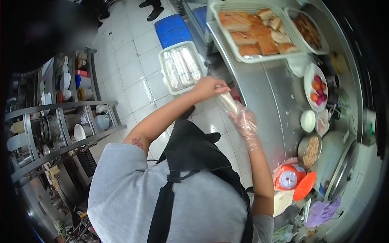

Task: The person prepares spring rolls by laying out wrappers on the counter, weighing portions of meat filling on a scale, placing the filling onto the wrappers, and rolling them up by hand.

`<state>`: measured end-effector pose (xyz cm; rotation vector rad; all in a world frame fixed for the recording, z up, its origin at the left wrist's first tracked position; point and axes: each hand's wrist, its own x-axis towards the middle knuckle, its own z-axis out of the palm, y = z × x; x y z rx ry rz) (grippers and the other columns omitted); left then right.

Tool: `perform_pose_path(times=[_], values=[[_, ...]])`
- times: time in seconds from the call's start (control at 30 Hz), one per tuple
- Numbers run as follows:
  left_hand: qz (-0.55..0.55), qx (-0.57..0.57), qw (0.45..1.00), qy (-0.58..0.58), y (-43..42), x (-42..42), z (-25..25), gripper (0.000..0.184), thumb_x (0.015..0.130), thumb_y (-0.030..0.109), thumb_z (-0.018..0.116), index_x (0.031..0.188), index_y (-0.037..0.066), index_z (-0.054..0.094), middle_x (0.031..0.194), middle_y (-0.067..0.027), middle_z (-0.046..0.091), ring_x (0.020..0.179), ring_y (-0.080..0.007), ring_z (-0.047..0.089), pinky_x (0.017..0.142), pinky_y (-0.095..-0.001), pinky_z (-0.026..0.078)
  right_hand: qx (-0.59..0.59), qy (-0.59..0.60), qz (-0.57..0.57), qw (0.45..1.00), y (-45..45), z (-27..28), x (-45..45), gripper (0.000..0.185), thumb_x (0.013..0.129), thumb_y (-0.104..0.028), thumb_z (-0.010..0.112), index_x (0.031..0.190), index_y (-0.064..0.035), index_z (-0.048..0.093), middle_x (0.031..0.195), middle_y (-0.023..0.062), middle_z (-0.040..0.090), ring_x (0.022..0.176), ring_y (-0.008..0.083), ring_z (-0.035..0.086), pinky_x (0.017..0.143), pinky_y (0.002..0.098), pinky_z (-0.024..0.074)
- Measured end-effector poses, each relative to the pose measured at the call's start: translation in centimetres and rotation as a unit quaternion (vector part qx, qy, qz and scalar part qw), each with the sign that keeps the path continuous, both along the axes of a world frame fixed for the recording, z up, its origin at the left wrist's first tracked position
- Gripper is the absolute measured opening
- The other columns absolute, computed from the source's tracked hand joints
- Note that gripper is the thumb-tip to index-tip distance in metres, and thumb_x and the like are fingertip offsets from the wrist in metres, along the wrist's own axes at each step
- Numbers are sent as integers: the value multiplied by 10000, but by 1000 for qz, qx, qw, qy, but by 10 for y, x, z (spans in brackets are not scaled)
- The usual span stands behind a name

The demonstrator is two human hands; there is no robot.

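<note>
My left hand, bare, has its fingers closed on the upper end of a pale wrapped roll. My right hand, in a clear plastic glove, is wrapped round the lower end of the same roll. The roll slants between the two hands, over the floor beside the steel counter. Just beyond my left hand, a white basket holds several similar rolls in clear wrapping.
A blue lid or crate lies beyond the basket. On the counter are a tray of bread, a plate of onions and tomatoes, a bowl of chopped food and a red scale. Metal shelves stand left. Someone's shoes show above.
</note>
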<state>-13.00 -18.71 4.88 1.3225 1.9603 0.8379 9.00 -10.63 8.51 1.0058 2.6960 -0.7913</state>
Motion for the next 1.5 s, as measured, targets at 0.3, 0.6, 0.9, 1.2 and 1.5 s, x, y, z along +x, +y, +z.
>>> perform_pose_path(times=[0.3,0.6,0.9,1.2,1.5], values=[[292,47,953,-62,-57,-181,-113,536,931,365,699,1364,78,566,1272,-190,583,1091,-327,629,897,-406,515,-325,164,-114,924,-31,-138,-212,548,939,-412,683,1274,13,598,1045,177,707,917,257,669,857,389,508],[390,-57,918,-51,-114,-233,-226,698,935,277,672,1493,-28,385,1309,-316,475,1201,-423,539,1042,-438,448,-311,147,-104,933,-77,-320,-324,469,1003,-319,567,1327,19,552,1199,249,645,1078,331,631,944,424,487],[385,-124,913,53,-79,-212,-214,915,831,286,789,1531,-40,298,1421,-371,350,1304,-493,395,1085,-497,392,-438,162,-186,864,-85,-306,-363,474,1034,-222,442,1482,-72,467,1298,267,605,1215,389,584,1050,460,438],[236,-4,957,166,-81,-226,-190,798,865,196,753,1522,-17,352,1418,-275,439,1310,-424,427,1121,-483,336,-108,12,-15,994,-76,-247,-289,459,958,-286,522,1380,-111,557,1256,205,627,1192,395,578,1026,493,448],[-133,290,948,-2,37,-77,10,198,896,-31,617,1060,29,713,1067,-149,639,1020,-289,619,915,-374,487,-135,45,-294,945,-78,-162,35,371,965,-348,526,1229,-148,694,1206,149,688,1183,311,604,1050,450,455]])
